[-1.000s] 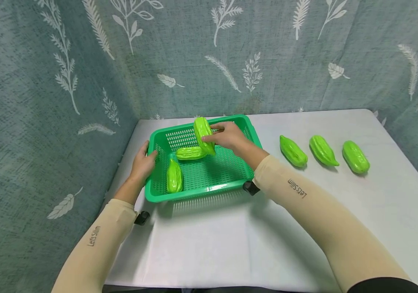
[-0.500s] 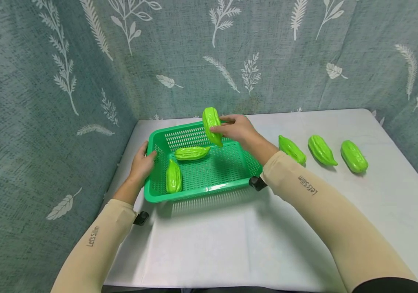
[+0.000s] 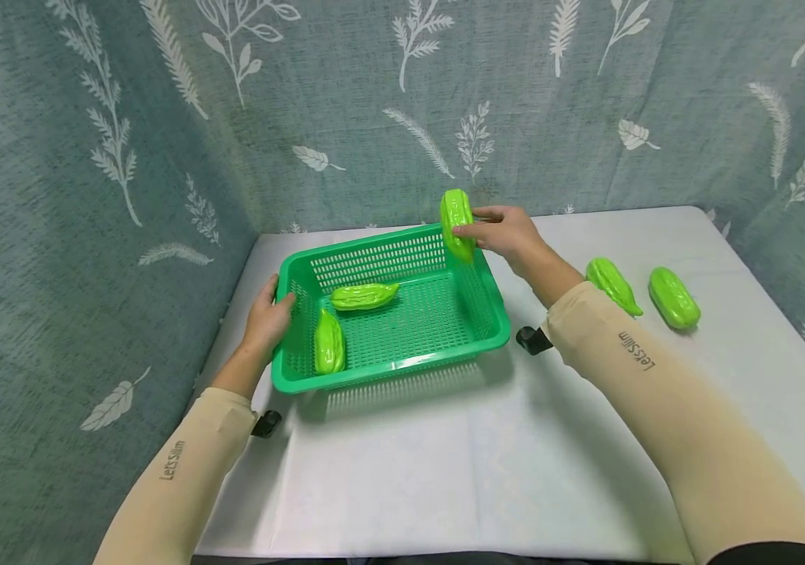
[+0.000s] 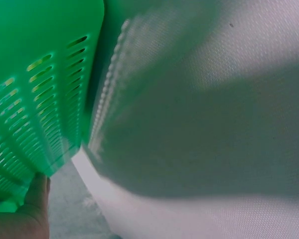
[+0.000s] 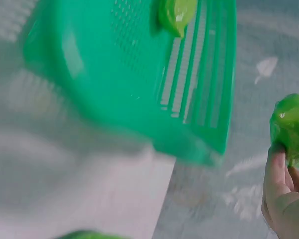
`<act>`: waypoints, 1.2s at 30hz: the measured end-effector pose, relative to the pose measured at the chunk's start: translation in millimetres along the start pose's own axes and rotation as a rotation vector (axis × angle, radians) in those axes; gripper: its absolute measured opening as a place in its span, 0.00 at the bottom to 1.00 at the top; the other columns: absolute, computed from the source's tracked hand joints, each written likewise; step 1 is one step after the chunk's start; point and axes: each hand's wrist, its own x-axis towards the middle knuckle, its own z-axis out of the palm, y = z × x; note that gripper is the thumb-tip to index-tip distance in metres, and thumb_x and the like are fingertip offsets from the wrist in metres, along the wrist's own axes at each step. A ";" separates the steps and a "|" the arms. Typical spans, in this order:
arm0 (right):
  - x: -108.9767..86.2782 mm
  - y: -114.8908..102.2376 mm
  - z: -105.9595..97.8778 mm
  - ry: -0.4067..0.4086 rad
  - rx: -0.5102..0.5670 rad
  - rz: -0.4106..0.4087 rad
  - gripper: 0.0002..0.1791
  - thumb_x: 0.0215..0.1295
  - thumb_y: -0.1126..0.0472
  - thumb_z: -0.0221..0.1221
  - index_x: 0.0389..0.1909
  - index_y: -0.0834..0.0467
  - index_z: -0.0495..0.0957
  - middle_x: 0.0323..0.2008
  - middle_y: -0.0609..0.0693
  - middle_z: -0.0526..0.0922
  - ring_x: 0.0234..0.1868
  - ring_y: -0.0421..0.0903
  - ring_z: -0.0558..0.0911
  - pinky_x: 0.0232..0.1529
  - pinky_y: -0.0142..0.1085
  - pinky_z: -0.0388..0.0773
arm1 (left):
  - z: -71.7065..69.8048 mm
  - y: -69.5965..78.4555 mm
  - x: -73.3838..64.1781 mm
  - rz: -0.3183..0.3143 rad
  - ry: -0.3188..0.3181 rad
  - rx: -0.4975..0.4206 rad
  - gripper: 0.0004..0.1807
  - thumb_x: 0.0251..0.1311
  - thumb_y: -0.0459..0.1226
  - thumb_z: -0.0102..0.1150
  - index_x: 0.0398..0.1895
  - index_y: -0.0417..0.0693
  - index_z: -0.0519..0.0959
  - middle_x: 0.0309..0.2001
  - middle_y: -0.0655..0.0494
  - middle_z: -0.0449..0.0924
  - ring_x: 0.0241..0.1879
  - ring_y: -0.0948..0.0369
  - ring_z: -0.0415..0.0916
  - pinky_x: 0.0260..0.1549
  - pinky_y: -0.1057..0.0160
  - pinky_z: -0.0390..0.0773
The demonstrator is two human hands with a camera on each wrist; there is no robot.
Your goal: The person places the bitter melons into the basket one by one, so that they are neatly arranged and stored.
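My right hand (image 3: 504, 233) pinches a shiny light-green bitter melon (image 3: 457, 224) between thumb and fingers, over the back right corner of a green plastic basket (image 3: 409, 363). In the right wrist view that bitter melon (image 5: 290, 124) appears beyond the basket's rim. My left hand (image 3: 266, 318) grips the basket's left rim; part of it, the thumb (image 4: 36, 191), shows against the slotted wall in the left wrist view. Inside the basket, one bitter melon (image 3: 365, 297) lies crosswise and another bitter melon (image 3: 329, 343) points away from me, near the left wall.
Two more bitter melons, a nearer one (image 3: 613, 284) and one farther right (image 3: 674, 298), lie on the white-covered table (image 3: 388, 479). My right forearm hides the spot left of them. A grey-green leaf-patterned curtain (image 3: 346, 94) stands behind and to the left.
My right hand has lifted the bitter melon from the middle of the basket and carried it right, to the back right corner. My left hand has stayed on the rim.
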 end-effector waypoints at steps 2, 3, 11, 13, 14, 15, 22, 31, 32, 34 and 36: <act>1.1 3.4 -10.8 0.014 0.012 0.007 0.40 0.56 0.51 0.66 0.69 0.53 0.62 0.67 0.52 0.65 0.64 0.48 0.72 0.61 0.38 0.73 | -0.1 1.0 -0.9 -0.004 0.000 -0.002 0.35 0.72 0.45 0.39 0.76 0.54 0.38 0.77 0.55 0.38 0.76 0.53 0.36 0.73 0.47 0.44; 1.2 4.9 -16.0 0.022 0.021 0.010 0.40 0.57 0.52 0.66 0.69 0.53 0.62 0.67 0.53 0.64 0.64 0.48 0.72 0.62 0.37 0.73 | -0.1 1.6 -1.5 -0.007 0.001 0.002 0.35 0.72 0.45 0.39 0.76 0.54 0.38 0.77 0.55 0.38 0.76 0.53 0.36 0.73 0.47 0.44; -0.3 15.2 -53.3 0.079 0.030 0.067 0.42 0.57 0.49 0.65 0.71 0.53 0.59 0.70 0.54 0.62 0.67 0.49 0.69 0.65 0.37 0.69 | -1.3 0.6 -2.8 -0.016 0.002 0.006 0.36 0.72 0.46 0.39 0.76 0.54 0.38 0.77 0.55 0.37 0.76 0.52 0.35 0.73 0.47 0.43; -0.9 19.1 -63.7 0.100 0.035 0.078 0.42 0.57 0.49 0.65 0.71 0.53 0.59 0.71 0.54 0.60 0.67 0.49 0.68 0.65 0.37 0.69 | -1.6 0.6 -3.0 -0.014 0.002 0.002 0.36 0.71 0.45 0.39 0.76 0.53 0.39 0.77 0.55 0.37 0.76 0.53 0.35 0.73 0.48 0.42; -1.1 21.6 -69.4 0.112 0.038 0.087 0.43 0.57 0.49 0.65 0.71 0.52 0.58 0.71 0.54 0.58 0.68 0.49 0.68 0.66 0.38 0.68 | -1.3 0.7 -3.2 -0.009 0.001 0.001 0.36 0.71 0.45 0.39 0.76 0.52 0.38 0.77 0.54 0.37 0.76 0.52 0.35 0.73 0.48 0.42; -1.5 24.2 -75.3 0.123 0.050 0.096 0.43 0.57 0.48 0.65 0.72 0.52 0.57 0.72 0.53 0.56 0.68 0.49 0.67 0.67 0.37 0.67 | -1.0 0.7 -3.0 -0.006 0.002 0.000 0.36 0.71 0.45 0.39 0.76 0.52 0.39 0.77 0.54 0.37 0.76 0.52 0.35 0.73 0.48 0.42; -6.5 48.0 -126.0 0.218 0.130 0.167 0.48 0.52 0.44 0.67 0.72 0.48 0.56 0.75 0.49 0.50 0.72 0.48 0.61 0.69 0.35 0.63 | 2.4 3.0 -2.2 -0.002 0.014 -0.015 0.35 0.71 0.43 0.41 0.76 0.50 0.41 0.77 0.53 0.40 0.76 0.52 0.37 0.73 0.48 0.43; -20.4 83.8 -191.1 0.324 0.162 0.239 0.53 0.47 0.41 0.68 0.73 0.48 0.54 0.75 0.43 0.47 0.75 0.46 0.54 0.70 0.34 0.61 | 0.6 2.3 -1.3 -0.005 -0.010 0.014 0.35 0.72 0.45 0.38 0.76 0.54 0.37 0.77 0.54 0.37 0.76 0.52 0.36 0.73 0.47 0.44; -22.8 87.3 -197.3 0.329 0.169 0.246 0.53 0.47 0.41 0.69 0.73 0.49 0.54 0.75 0.43 0.47 0.75 0.46 0.54 0.69 0.32 0.62 | 0.6 2.6 -1.5 -0.006 -0.012 0.013 0.35 0.72 0.45 0.38 0.76 0.54 0.36 0.77 0.55 0.37 0.76 0.52 0.36 0.73 0.46 0.44; -27.7 94.3 -209.9 0.341 0.189 0.263 0.54 0.45 0.42 0.70 0.72 0.49 0.54 0.75 0.42 0.46 0.75 0.45 0.54 0.66 0.28 0.65 | 0.8 2.5 -1.5 -0.002 -0.013 0.009 0.35 0.72 0.45 0.38 0.76 0.53 0.37 0.77 0.54 0.37 0.76 0.52 0.35 0.73 0.46 0.44; -33.2 100.8 -222.1 0.344 0.203 0.276 0.54 0.44 0.43 0.71 0.72 0.48 0.54 0.75 0.40 0.44 0.75 0.44 0.52 0.64 0.25 0.66 | 1.2 1.7 -0.7 -0.003 -0.015 0.006 0.35 0.72 0.45 0.38 0.76 0.53 0.37 0.77 0.55 0.36 0.76 0.52 0.35 0.73 0.46 0.44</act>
